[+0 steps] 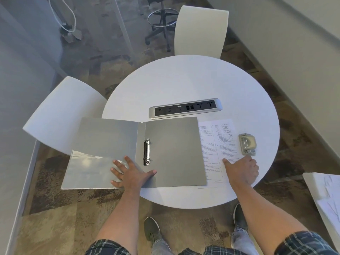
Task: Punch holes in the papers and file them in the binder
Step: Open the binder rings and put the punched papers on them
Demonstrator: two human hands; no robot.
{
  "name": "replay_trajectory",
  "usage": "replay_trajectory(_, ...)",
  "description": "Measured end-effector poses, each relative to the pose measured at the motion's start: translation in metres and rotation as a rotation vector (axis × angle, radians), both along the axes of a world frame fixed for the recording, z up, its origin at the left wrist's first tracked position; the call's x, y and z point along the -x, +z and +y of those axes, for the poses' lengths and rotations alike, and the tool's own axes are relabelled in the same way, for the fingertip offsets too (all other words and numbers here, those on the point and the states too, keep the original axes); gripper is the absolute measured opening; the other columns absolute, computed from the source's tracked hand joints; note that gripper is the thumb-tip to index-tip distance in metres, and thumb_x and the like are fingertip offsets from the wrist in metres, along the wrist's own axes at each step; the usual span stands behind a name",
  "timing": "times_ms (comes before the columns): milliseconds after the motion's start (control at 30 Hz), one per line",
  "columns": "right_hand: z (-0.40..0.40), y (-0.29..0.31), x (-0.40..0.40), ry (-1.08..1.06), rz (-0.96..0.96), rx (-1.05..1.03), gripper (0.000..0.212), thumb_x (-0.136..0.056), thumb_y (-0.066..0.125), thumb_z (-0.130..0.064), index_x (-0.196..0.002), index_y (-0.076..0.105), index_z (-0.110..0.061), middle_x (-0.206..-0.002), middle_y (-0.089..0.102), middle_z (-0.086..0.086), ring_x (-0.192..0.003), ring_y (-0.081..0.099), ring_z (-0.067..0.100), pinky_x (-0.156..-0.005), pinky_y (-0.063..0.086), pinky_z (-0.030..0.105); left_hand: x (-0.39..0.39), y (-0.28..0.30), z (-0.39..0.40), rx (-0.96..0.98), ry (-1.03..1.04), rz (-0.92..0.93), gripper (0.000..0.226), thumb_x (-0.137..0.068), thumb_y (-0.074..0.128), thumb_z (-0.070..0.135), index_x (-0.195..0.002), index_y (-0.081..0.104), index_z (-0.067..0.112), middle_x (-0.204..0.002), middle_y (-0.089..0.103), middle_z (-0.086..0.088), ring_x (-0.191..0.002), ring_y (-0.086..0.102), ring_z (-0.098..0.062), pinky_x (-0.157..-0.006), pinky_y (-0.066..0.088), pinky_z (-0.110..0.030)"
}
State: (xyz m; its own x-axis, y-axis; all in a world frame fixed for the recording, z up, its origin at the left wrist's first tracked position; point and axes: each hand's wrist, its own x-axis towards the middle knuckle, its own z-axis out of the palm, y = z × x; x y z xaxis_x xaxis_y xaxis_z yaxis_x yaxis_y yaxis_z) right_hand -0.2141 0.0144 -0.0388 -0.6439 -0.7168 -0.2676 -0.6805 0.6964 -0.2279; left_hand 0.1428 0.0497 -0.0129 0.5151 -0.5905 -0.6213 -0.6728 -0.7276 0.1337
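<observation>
While the binder (173, 153) is lying open at center frame, empty-ringed, the left hand (131, 174) is pressing it flat, fingers spread; the right hand (242, 170) is resting on the unpunched papers (215, 144) beside the punch (247, 144), grip unclear.

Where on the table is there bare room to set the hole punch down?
The far half of the table, beyond the power strip, is bare. A narrow strip shows along the near edge. The middle is crowded: open binder, papers, hole punch.
</observation>
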Motion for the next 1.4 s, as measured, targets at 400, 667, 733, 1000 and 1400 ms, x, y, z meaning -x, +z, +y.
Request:
replay_trajectory(400,0.003,-0.010,0.006,0.003,0.048,0.002,0.088,-0.072,0.075,-0.074,-0.122,0.054,-0.004,-0.121,0.060,0.017,-0.111,0.059,0.035,-0.097,0.051,0.047,0.000,0.003,0.000,-0.012,0.003,0.017,0.156,-0.048,0.066,0.096,-0.159,-0.022,0.031,-0.159,-0.044,-0.012,-0.150,-0.032,-0.041,-0.118,-0.003,-0.070)
replay_trajectory(667,-0.006,-0.016,0.011,-0.074,-0.148,-0.017,0.067,-0.071,0.082,-0.063,-0.105,0.056,-0.012,-0.103,0.071,0.010,-0.094,0.069,0.035,-0.088,0.056,0.052,-0.001,0.002,0.000,-0.002,-0.001,0.015,0.156,-0.047,0.066,0.096,-0.158,-0.022,0.030,-0.159,-0.043,-0.012,-0.150,-0.030,-0.042,-0.117,-0.003,-0.070)
replay_trajectory(733,-0.006,-0.015,0.014,-0.095,-0.293,-0.010,0.058,-0.073,0.082,-0.057,-0.105,0.056,-0.016,-0.102,0.072,0.006,-0.089,0.071,0.033,-0.081,0.061,0.051,0.000,0.002,0.000,-0.006,-0.005,0.009,0.156,-0.048,0.067,0.095,-0.159,-0.022,0.030,-0.160,-0.042,-0.012,-0.151,-0.029,-0.042,-0.118,-0.002,-0.070)
replay_trajectory(1000,0.000,0.017,0.010,0.015,-0.540,0.404,0.017,-0.096,0.067,-0.034,-0.104,0.067,-0.018,-0.099,0.074,-0.002,-0.087,0.072,0.025,-0.074,0.059,0.038,0.001,0.004,0.000,0.012,-0.004,-0.003,0.154,-0.050,0.068,0.093,-0.159,-0.021,0.029,-0.161,-0.040,-0.013,-0.151,-0.028,-0.043,-0.117,-0.002,-0.070)
replay_trajectory(1400,-0.017,0.087,0.009,-0.222,-1.099,0.796,0.012,-0.090,0.078,-0.031,-0.096,0.069,-0.024,-0.104,0.079,-0.008,-0.091,0.078,0.025,-0.079,0.062,0.043,0.003,0.005,0.002,-0.012,0.023,-0.002,0.158,-0.048,0.070,0.093,-0.158,-0.022,0.028,-0.161,-0.040,-0.015,-0.151,-0.026,-0.044,-0.117,0.003,-0.071)
